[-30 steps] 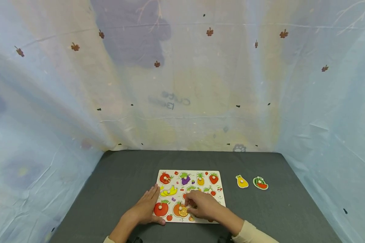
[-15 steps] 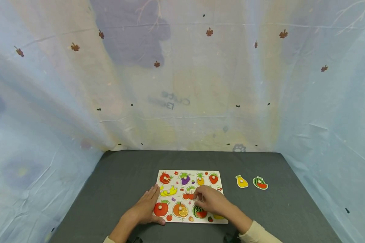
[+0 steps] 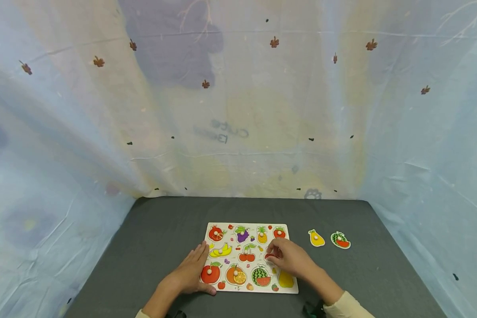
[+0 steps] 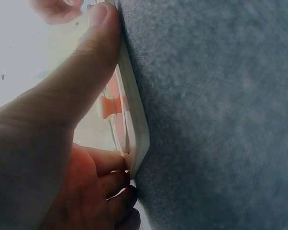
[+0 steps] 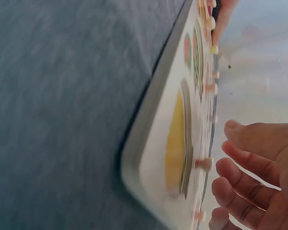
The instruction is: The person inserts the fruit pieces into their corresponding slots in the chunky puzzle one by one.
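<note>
A white fruit puzzle board lies on the dark grey table, with knobbed fruit pieces set in it. My left hand rests against its left edge, fingers along the side and thumb at the near corner, beside the tomato piece. Over the right part of the board is my right hand, fingers loosely bent above a partly covered red piece. In the right wrist view, its thumb and fingertips are apart, near a knob, and hold nothing visible. Contact with the knob cannot be told.
A pear piece and a watermelon piece lie on the table to the right of the board. The board's pear recess and watermelon recess show their printed pictures. Patterned cloth walls surround the table.
My right hand has moved rightward across the board, from near the orange piece past the cherries to the red piece at the right. My left hand has stayed in place.
</note>
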`<state>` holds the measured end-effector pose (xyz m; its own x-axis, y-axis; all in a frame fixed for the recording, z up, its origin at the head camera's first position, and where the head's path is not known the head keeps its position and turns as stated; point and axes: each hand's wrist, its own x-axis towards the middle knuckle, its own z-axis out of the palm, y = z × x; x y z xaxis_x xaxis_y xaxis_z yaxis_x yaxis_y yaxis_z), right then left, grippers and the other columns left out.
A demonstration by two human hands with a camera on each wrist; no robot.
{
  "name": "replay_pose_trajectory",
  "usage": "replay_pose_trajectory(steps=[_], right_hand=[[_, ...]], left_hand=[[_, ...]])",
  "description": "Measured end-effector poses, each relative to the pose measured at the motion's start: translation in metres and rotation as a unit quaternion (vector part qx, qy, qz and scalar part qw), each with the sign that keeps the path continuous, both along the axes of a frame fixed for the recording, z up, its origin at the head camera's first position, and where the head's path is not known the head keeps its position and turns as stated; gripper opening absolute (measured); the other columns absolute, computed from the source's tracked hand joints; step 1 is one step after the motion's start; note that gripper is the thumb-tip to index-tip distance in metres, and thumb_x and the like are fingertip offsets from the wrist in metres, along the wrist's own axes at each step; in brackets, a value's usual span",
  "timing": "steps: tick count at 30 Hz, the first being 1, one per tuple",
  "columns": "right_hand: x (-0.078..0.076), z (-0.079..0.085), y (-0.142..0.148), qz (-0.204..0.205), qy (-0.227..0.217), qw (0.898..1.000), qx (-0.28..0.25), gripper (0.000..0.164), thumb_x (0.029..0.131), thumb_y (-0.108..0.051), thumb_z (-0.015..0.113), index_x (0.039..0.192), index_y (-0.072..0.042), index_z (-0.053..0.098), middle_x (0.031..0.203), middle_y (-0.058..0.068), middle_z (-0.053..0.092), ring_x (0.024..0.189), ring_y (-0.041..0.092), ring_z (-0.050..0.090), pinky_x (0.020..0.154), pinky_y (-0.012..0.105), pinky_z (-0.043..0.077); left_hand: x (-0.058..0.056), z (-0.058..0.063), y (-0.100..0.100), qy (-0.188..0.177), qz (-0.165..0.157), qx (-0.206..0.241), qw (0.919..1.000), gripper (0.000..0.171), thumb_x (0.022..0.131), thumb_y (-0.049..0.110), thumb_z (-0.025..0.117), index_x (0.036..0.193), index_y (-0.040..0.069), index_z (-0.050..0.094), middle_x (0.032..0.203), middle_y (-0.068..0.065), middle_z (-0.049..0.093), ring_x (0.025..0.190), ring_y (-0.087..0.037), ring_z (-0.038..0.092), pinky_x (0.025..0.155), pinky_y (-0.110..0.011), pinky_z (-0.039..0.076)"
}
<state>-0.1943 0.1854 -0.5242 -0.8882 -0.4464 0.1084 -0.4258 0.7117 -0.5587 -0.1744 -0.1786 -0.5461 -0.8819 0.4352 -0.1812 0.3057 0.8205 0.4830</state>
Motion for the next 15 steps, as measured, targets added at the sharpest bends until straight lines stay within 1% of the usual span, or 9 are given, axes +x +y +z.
replay_pose_trajectory(steps=[5,9,15], right_hand=[[0.000,0.003,0.012,-0.028,0.003,1.000,-0.007,0.011,0.097,-0.018,0.082,0.097,-0.016,0.071,0.083,-0.007,0.056,0.070,0.006,0.048,0.060,0.026,0.043],[-0.001,0.001,0.023,-0.049,0.007,0.999,-0.013,0.012,0.096,-0.018,0.083,0.097,-0.016,0.071,0.084,-0.007,0.056,0.070,0.006,0.048,0.061,0.024,0.043],[-0.006,-0.003,0.038,-0.067,0.007,0.997,-0.031,0.013,0.095,-0.013,0.083,0.097,-0.013,0.070,0.081,-0.006,0.054,0.069,0.007,0.049,0.061,0.023,0.044]], left_hand=[[-0.001,0.000,0.000,-0.002,0.003,-0.003,1.0000,0.138,0.070,0.058,0.097,0.166,-0.010,0.023,0.175,-0.028,0.017,0.163,-0.045,0.019,0.131,-0.061,0.018],[-0.001,0.001,0.001,-0.006,0.007,-0.003,1.0000,0.139,0.070,0.058,0.097,0.166,-0.009,0.022,0.175,-0.028,0.018,0.162,-0.044,0.019,0.131,-0.061,0.019],[0.001,0.003,0.002,-0.008,0.008,0.002,0.9999,0.139,0.070,0.056,0.098,0.166,-0.010,0.022,0.175,-0.028,0.019,0.162,-0.044,0.020,0.131,-0.061,0.019]])
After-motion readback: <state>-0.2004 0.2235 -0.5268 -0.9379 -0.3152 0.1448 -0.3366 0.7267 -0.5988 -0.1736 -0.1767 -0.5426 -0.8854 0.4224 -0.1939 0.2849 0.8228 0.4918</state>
